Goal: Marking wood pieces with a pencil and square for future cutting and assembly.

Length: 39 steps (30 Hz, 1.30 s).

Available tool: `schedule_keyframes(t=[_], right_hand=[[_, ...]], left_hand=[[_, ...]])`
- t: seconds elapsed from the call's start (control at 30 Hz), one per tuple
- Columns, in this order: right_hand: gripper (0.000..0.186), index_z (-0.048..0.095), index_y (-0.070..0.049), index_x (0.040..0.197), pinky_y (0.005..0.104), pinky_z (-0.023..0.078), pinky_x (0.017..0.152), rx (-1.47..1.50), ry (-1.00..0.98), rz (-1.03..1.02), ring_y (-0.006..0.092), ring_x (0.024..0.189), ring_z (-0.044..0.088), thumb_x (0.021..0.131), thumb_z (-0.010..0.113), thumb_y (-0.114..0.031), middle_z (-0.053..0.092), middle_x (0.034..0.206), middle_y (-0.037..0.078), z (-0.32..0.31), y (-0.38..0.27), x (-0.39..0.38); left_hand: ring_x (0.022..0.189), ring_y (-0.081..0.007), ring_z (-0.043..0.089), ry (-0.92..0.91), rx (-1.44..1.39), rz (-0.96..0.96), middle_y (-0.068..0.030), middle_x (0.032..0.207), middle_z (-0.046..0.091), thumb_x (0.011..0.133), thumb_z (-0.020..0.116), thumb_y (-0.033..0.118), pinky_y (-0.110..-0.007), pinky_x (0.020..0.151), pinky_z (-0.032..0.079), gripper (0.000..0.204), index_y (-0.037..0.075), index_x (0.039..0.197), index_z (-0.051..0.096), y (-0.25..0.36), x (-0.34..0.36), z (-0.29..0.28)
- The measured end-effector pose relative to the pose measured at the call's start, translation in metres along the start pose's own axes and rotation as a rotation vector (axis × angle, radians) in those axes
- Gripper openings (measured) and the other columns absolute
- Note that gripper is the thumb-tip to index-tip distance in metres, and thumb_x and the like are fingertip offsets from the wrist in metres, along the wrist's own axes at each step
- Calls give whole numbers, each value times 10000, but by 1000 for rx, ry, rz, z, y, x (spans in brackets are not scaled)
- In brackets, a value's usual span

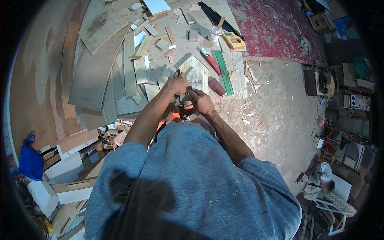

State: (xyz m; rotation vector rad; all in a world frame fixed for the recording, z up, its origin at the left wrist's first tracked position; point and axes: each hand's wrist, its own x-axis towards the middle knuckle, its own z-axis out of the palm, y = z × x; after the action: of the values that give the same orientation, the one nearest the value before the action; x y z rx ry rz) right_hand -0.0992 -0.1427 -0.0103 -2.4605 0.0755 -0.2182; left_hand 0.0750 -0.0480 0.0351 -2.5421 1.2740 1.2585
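My left hand point(178, 84) has its fingers curled on a small wooden piece point(182, 96) at the near edge of the cluttered work table. My right hand point(202, 101) is closed on the same piece, close beside it; the fingers hide much of it. A pale pentagon-topped wooden board point(196, 72) lies just beyond them. To its right are a red tool point(213, 64) with a pale end, a green strip point(222, 72) and a dull pink block point(216, 86).
Wood offcuts, a yellow-handled saw point(233, 40) and a container with a stick point(214, 36) lie on the table point(240, 88). Large panels point(40, 80) lean left, above scrap piles and a blue bag point(32, 158). A crouching person point(322, 174) is among clutter at lower right.
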Motion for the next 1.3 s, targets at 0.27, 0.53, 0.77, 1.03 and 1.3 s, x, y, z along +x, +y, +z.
schedule_keyframes(t=[0.27,0.53,0.77,1.03,1.3], right_hand=[[321,625,41,1101,414,562,781,-416,-263,-23,332,952,664,862,589,-171,644,1026,194,24,-30,7],[264,663,37,1030,419,574,758,-425,-287,75,332,982,664,860,597,-155,636,1050,202,30,-33,14],[275,670,34,1040,399,572,784,-462,-379,111,315,984,674,820,654,-130,642,1056,196,29,-42,22],[271,638,32,1053,419,575,781,-388,-307,153,326,954,683,819,647,-105,643,1020,203,23,-47,21],[258,608,-14,1077,481,563,649,-132,79,169,380,787,681,844,670,-107,644,877,183,-13,-18,-41]], left_hand=[[1483,-408,306,-63,113,-23,-108,1543,408,851,611,44,-603,1182,273,579,472,1230,702,7,14,-6],[1484,-406,312,-35,121,-22,-108,1549,414,855,630,61,-583,1179,275,545,447,1231,710,9,13,-5],[1477,-394,327,-24,134,-9,-109,1533,426,883,606,47,-584,1162,286,525,411,1246,713,8,10,-5],[1488,-403,305,-54,146,6,-110,1548,402,888,587,39,-589,1167,276,551,405,1289,688,12,5,-10],[1352,-359,449,143,194,181,-112,1465,486,879,642,137,-543,1119,351,376,314,1190,758,0,-8,1]])
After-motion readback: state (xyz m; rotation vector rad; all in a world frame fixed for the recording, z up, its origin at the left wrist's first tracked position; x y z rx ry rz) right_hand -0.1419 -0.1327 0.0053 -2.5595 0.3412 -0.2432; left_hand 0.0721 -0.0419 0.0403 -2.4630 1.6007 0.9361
